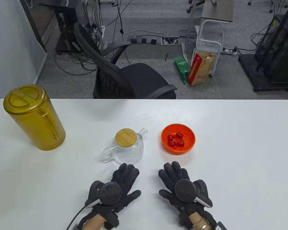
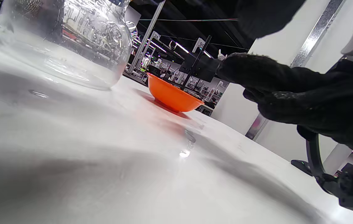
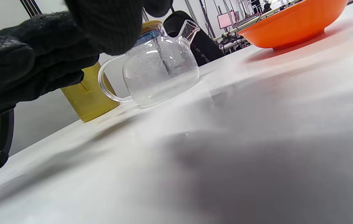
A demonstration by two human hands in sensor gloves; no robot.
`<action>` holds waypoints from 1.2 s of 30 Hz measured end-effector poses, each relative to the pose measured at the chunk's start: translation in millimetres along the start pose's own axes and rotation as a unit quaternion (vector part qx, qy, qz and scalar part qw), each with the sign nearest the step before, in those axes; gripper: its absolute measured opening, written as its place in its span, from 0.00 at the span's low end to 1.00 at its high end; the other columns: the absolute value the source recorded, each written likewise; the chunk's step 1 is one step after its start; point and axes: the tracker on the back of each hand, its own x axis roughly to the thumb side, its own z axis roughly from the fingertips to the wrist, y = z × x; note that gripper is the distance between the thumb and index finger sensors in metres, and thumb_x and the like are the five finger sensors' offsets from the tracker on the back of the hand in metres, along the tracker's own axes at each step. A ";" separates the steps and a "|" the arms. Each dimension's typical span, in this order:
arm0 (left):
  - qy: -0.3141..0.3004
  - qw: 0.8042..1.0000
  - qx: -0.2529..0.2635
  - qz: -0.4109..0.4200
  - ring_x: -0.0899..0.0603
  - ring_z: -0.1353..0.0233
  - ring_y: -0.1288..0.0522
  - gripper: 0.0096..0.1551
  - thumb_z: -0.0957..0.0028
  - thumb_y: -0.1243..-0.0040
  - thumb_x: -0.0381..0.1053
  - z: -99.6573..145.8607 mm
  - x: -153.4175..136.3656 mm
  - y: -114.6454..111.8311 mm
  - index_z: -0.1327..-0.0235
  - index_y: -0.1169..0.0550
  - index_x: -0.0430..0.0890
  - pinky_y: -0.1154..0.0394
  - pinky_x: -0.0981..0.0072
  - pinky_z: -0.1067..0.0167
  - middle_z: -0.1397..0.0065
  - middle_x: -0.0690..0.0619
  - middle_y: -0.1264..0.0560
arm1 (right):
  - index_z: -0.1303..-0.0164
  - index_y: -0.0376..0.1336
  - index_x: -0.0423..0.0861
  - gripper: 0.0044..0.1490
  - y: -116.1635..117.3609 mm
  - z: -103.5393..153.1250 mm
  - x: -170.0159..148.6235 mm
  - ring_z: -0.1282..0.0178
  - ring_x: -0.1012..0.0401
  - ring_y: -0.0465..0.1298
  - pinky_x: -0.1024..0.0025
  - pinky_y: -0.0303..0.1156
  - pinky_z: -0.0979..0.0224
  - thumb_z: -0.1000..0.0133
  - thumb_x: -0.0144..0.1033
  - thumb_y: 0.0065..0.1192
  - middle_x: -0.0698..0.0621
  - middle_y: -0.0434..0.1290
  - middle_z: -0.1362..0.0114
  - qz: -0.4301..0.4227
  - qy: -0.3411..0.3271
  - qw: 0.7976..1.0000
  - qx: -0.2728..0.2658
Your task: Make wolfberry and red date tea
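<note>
A clear glass teapot (image 1: 126, 149) with a round bamboo lid (image 1: 126, 137) stands at the table's middle, handle to the left, spout to the far right. It also shows in the left wrist view (image 2: 70, 40) and the right wrist view (image 3: 161, 68). An orange bowl (image 1: 178, 138) with several red dates (image 1: 175, 140) stands to its right, also in the left wrist view (image 2: 173, 95) and the right wrist view (image 3: 291, 23). My left hand (image 1: 121, 183) lies flat on the table just in front of the teapot, holding nothing. My right hand (image 1: 176, 179) lies flat in front of the bowl, holding nothing.
A tall amber plastic pitcher (image 1: 34, 117) with a lid stands at the table's far left, also in the right wrist view (image 3: 87, 96). A black office chair (image 1: 124, 76) stands beyond the table's far edge (image 1: 144, 100).
</note>
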 end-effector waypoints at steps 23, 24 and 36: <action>0.266 0.961 0.057 -0.054 0.35 0.16 0.75 0.62 0.43 0.45 0.70 -36.7 -85.9 76.5 0.27 0.73 0.55 0.66 0.36 0.23 0.14 0.46 0.74 | 0.13 0.45 0.50 0.50 -10.7 4.7 -7.3 0.14 0.52 0.29 0.46 0.32 0.16 0.41 0.49 0.64 0.49 0.37 0.09 -0.022 0.012 0.999 -0.022; 0.283 0.956 0.061 -0.037 0.34 0.15 0.73 0.63 0.44 0.44 0.71 -39.5 -95.3 80.3 0.28 0.73 0.54 0.65 0.36 0.23 0.14 0.46 0.73 | 0.13 0.45 0.50 0.50 -10.7 4.8 -6.4 0.14 0.52 0.29 0.46 0.32 0.16 0.41 0.49 0.64 0.49 0.37 0.09 -0.017 0.012 1.000 -0.022; 0.280 0.955 0.094 -0.031 0.41 0.26 0.26 0.38 0.50 0.37 0.64 -57.3 -126.0 71.2 0.29 0.35 0.54 0.32 0.45 0.26 0.26 0.52 0.27 | 0.13 0.45 0.50 0.50 -8.0 3.0 -9.7 0.14 0.52 0.29 0.46 0.32 0.16 0.41 0.49 0.64 0.49 0.37 0.09 -0.027 0.018 0.999 -0.015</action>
